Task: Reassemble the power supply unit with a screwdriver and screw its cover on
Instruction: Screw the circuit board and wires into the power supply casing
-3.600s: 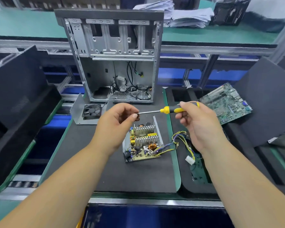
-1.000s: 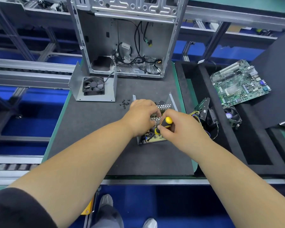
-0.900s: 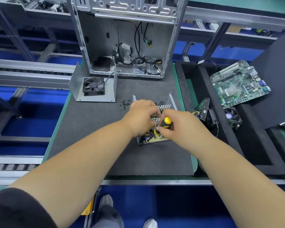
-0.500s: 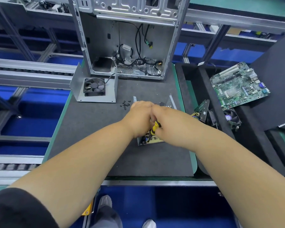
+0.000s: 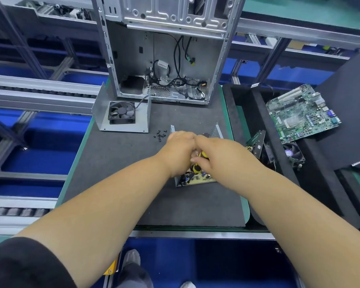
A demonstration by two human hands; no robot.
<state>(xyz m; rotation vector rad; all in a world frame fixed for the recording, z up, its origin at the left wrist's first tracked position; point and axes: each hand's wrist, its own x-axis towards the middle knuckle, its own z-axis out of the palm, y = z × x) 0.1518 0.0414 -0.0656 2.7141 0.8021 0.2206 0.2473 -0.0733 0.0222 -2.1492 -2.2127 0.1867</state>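
The open power supply unit (image 5: 197, 179) lies on the dark mat (image 5: 116, 163), its circuit board showing at the near edge under my hands. My right hand (image 5: 220, 156) grips the yellow-and-black screwdriver (image 5: 203, 155), which points down into the unit. My left hand (image 5: 180, 150) rests over the unit's left side, fingers curled beside the screwdriver shaft; what they touch is hidden. The metal cover with a black fan (image 5: 122, 113) stands at the mat's back left. Several small black screws (image 5: 160, 135) lie loose between the cover and the unit.
An open silver computer case (image 5: 166, 59) stands upright at the back of the mat. To the right, black foam trays hold a green motherboard (image 5: 301, 115), a small cooler fan (image 5: 292, 153) and a card (image 5: 258, 142). Conveyor rails run along the left.
Both hands dropped from mid-air onto the power supply unit. Over the last second my right hand closed in against my left, covering more of the screwdriver handle.
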